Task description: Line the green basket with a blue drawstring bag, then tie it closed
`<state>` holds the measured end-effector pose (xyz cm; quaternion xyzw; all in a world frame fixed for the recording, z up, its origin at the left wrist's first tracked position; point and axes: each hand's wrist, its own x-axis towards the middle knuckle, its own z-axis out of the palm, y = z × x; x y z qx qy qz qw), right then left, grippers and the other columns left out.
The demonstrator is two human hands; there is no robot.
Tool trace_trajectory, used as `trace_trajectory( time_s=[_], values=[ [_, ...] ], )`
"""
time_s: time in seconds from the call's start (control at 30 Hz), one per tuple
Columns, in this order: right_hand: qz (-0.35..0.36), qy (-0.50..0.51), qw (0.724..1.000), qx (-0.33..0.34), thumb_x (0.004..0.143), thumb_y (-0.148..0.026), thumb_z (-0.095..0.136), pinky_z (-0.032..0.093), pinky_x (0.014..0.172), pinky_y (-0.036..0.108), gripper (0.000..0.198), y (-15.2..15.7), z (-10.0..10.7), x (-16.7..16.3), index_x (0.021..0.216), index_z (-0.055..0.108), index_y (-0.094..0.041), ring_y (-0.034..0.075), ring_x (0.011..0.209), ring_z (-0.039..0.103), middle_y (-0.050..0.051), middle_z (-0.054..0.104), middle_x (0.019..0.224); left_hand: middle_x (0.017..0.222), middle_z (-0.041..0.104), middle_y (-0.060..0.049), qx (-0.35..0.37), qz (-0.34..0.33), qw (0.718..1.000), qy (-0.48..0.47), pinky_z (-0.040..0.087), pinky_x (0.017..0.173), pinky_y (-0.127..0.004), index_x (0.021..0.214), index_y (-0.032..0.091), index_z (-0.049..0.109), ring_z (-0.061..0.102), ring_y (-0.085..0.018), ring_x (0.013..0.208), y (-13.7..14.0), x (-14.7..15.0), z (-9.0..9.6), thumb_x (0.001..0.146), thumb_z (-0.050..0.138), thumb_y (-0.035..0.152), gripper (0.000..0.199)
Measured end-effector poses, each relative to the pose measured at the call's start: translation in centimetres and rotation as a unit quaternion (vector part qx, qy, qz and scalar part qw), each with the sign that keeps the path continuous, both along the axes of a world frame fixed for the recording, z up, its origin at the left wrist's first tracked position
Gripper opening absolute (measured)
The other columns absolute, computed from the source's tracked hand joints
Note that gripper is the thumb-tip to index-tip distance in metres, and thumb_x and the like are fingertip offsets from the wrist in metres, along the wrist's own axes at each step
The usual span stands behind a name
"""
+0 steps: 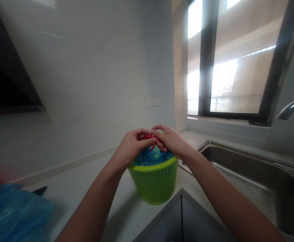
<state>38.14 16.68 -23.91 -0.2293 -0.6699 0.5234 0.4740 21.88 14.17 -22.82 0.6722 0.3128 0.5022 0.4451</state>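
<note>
A green mesh plastic basket [154, 185] stands upright on the countertop, with a blue plastic bag [147, 158] inside it. Above its rim, both hands meet on a thin red strip [152, 147] that looks like a ribbon or tie. My left hand [134, 144] pinches it from the left, thumb and fingers closed. From the right, my right hand [171, 139] closes on the same red strip, its fingertips nearly touching those of the left. The fingers hide part of the strip and the top of the bag.
A steel sink [248, 181] with a curved faucet [288, 109] lies to the right, below a window. At the left edge, another blue plastic bag [15, 211] rests on the counter [86, 178] beside a dark flat object [40, 191]. A tiled wall with sockets [153, 102] rises behind.
</note>
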Motion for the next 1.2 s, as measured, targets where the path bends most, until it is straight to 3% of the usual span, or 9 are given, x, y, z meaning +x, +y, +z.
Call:
trace_trajectory(
  time_s=[0.1, 0.27, 0.4, 0.57, 0.67, 0.8, 1.03, 1.2],
  values=[
    [0.016, 0.009, 1.000, -0.003, 0.084, -0.044, 0.066, 0.027, 0.040, 0.019, 0.035, -0.26, 0.14, -0.09, 0.107, 0.048, -0.023, 0.008, 0.041, 0.036, -0.011, 0.045, 0.050, 0.079, 0.073, -0.007, 0.013, 0.014, 1.000, 0.007, 0.055, 0.076, -0.036, 0.091, 0.017, 0.066, 0.071, -0.023, 0.079, 0.00, -0.01, -0.02, 0.071, 0.082, 0.028, 0.027],
    [0.028, 0.052, 0.998, -0.039, 0.080, -0.027, 0.059, 0.030, 0.045, 0.020, 0.018, -0.46, 0.39, -0.32, 0.086, 0.042, -0.024, 0.009, 0.047, 0.043, -0.008, 0.049, 0.058, 0.081, 0.073, -0.007, 0.053, 0.093, 0.994, 0.018, 0.051, 0.065, -0.028, 0.086, 0.016, 0.069, 0.067, -0.019, 0.072, 0.17, -0.24, 0.11, 0.071, 0.082, 0.036, 0.027],
    [-0.026, 0.044, 0.998, 0.024, 0.068, -0.016, 0.060, 0.032, 0.051, 0.020, 0.019, -0.10, 0.19, -0.25, 0.078, 0.046, -0.022, 0.009, 0.055, 0.046, -0.008, 0.048, 0.058, 0.073, 0.071, -0.004, 0.067, 0.172, 0.983, -0.014, 0.046, 0.060, -0.023, 0.082, 0.016, 0.070, 0.062, -0.015, 0.064, 0.62, -0.49, 0.10, 0.069, 0.083, 0.037, 0.028],
    [-0.064, -0.034, 0.994, 0.086, 0.069, -0.016, 0.059, 0.035, 0.055, 0.022, 0.004, 0.13, -0.12, 0.20, 0.071, 0.062, -0.018, 0.009, 0.059, 0.049, -0.003, 0.058, 0.066, 0.072, 0.071, -0.005, 0.057, 0.202, 0.977, -0.047, 0.046, 0.058, -0.025, 0.081, 0.017, 0.073, 0.061, -0.016, 0.063, 0.66, -0.39, 0.20, 0.065, 0.083, 0.033, 0.025],
    [-0.090, -0.057, 0.990, 0.096, 0.070, -0.015, 0.056, 0.038, 0.055, 0.023, 0.017, 0.04, -0.06, 0.28, 0.076, 0.072, -0.018, 0.011, 0.061, 0.053, 0.000, 0.065, 0.070, 0.066, 0.070, -0.005, 0.039, 0.212, 0.977, -0.009, 0.045, 0.056, -0.026, 0.077, 0.016, 0.077, 0.059, -0.017, 0.059, 0.35, -0.30, 0.37, 0.064, 0.084, 0.032, 0.022],
    [-0.108, -0.014, 0.990, 0.089, 0.071, -0.014, 0.056, 0.044, 0.062, 0.024, 0.021, 0.11, -0.05, 0.07, 0.079, 0.075, -0.019, 0.013, 0.068, 0.059, 0.001, 0.070, 0.075, 0.070, 0.073, -0.007, 0.015, 0.179, 0.983, 0.028, 0.046, 0.055, -0.026, 0.079, 0.016, 0.079, 0.061, -0.018, 0.061, 0.21, -0.39, 0.32, 0.066, 0.083, 0.034, 0.022],
    [-0.180, -0.035, 0.976, 0.121, 0.077, -0.017, 0.059, 0.048, 0.070, 0.027, 0.019, 0.03, 0.18, -0.01, 0.083, 0.078, -0.020, 0.015, 0.077, 0.064, 0.003, 0.075, 0.084, 0.082, 0.075, -0.011, -0.101, 0.067, 0.988, -0.091, 0.056, 0.064, -0.031, 0.089, 0.014, 0.078, 0.067, -0.021, 0.069, 0.77, -0.91, 0.27, 0.064, 0.084, 0.028, 0.029],
    [-0.192, -0.045, 0.967, 0.164, 0.080, -0.022, 0.066, 0.051, 0.082, 0.032, 0.015, -0.43, 0.46, 0.02, 0.088, 0.078, -0.022, 0.019, 0.085, 0.067, 0.004, 0.076, 0.089, 0.070, 0.070, -0.007, -0.130, 0.038, 0.983, -0.125, 0.054, 0.056, -0.027, 0.084, 0.014, 0.076, 0.062, -0.017, 0.059, 0.73, -0.95, 0.64, 0.068, 0.077, 0.019, 0.016]
  ],
)
